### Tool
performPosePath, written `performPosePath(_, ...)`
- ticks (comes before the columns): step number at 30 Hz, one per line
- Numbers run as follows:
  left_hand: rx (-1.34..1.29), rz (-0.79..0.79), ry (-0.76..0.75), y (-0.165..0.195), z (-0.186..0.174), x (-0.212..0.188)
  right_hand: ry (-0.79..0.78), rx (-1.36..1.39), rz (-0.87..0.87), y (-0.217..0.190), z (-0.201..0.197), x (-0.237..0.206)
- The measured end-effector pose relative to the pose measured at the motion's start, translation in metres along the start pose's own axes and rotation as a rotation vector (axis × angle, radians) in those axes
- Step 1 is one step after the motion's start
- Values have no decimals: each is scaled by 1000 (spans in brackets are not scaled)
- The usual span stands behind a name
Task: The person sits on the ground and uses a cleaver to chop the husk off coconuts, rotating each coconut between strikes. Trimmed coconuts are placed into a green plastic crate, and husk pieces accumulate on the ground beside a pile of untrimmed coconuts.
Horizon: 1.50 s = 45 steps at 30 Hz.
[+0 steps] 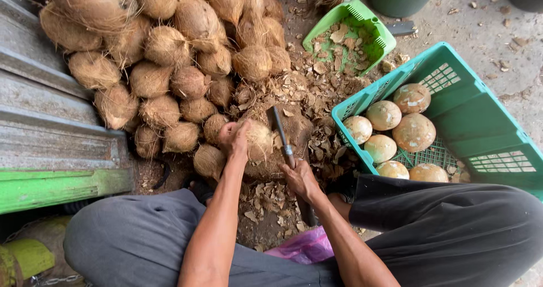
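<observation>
My left hand (233,138) grips a brown, fibrous coconut (257,140) and holds it down on a wooden block (300,129) between my knees. My right hand (300,179) is closed around the handle of a long knife (281,133). Its dark blade points away from me and lies against the right side of the coconut. Shell chips (266,199) cover the ground around the block.
A big heap of husked brown coconuts (169,55) lies at the upper left against a corrugated wall. A teal crate (486,123) at right holds several peeled pale coconuts (414,132). A light green basket (350,35) with shell scraps sits behind. A pink bag (305,246) lies by my legs.
</observation>
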<state>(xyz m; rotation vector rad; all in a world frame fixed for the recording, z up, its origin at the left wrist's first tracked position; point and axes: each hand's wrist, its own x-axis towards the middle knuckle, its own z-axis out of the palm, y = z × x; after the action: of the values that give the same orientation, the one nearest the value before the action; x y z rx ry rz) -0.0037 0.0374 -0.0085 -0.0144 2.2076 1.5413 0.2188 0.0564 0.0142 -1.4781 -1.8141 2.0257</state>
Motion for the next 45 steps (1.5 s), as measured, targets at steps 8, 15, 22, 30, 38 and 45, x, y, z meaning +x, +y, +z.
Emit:
performPosePath(8, 220, -137, -18, 7, 29, 12, 175, -20, -69, -34, -20, -19)
performPosePath(15, 332, -321, 25, 25, 23, -2, 171, 231, -315, -27, -2, -25)
performPosePath(22, 311, -278, 2, 44, 23, -13, 184, 190, -291, -39, -21, -33)
performPosePath(30, 251, -190, 27, 45, 24, -18, 90, 165, -110, -43, -1, -31)
performPosePath(38, 340, -256, 17, 44, 26, -20, 208, 257, -390, -48, -17, -31)
performPosePath(45, 331, -263, 25, 45, 29, -23, 266, -236, -156, -44, 1, -28)
